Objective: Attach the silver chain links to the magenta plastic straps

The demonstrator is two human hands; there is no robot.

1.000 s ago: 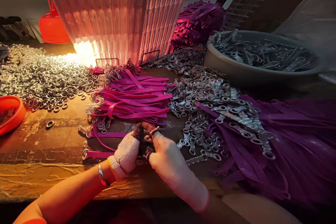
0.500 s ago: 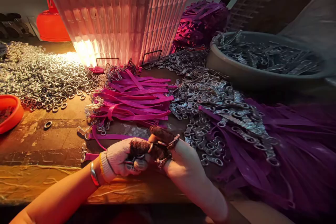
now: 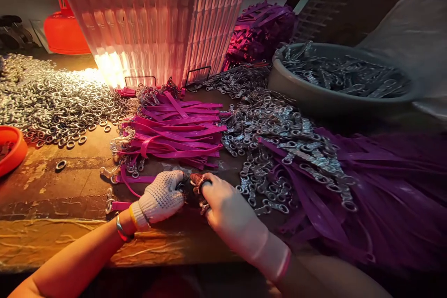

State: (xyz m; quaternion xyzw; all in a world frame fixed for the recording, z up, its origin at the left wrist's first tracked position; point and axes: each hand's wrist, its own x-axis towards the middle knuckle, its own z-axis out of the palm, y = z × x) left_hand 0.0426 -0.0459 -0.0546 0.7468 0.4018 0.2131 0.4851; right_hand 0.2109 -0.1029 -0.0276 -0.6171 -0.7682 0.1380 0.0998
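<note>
My left hand (image 3: pixel 162 198), in a white dotted glove, is closed near the table's front edge. Right beside it, my right hand (image 3: pixel 223 202) is closed too, its glove pale with dark fingertips. The fingers of both meet around something small and dark that I cannot make out. Behind them lies a stack of magenta straps (image 3: pixel 178 132) with metal clasps at their left ends. One more strap (image 3: pixel 139 179) lies just left of my hands. A heap of metal clasps (image 3: pixel 268 125) spreads to their right.
Metal rings (image 3: pixel 70 107) are heaped at the left, beside an orange bowl (image 3: pixel 17 160). Ribbed clear panels (image 3: pixel 139 18) stand at the back. A grey basin (image 3: pixel 314 93) of metal parts and purple straps (image 3: pixel 377 195) occupy the right.
Both hands have turned so their backs face up more, and the fingers have drawn in. The right hand has shifted left. The whole view has moved slightly.
</note>
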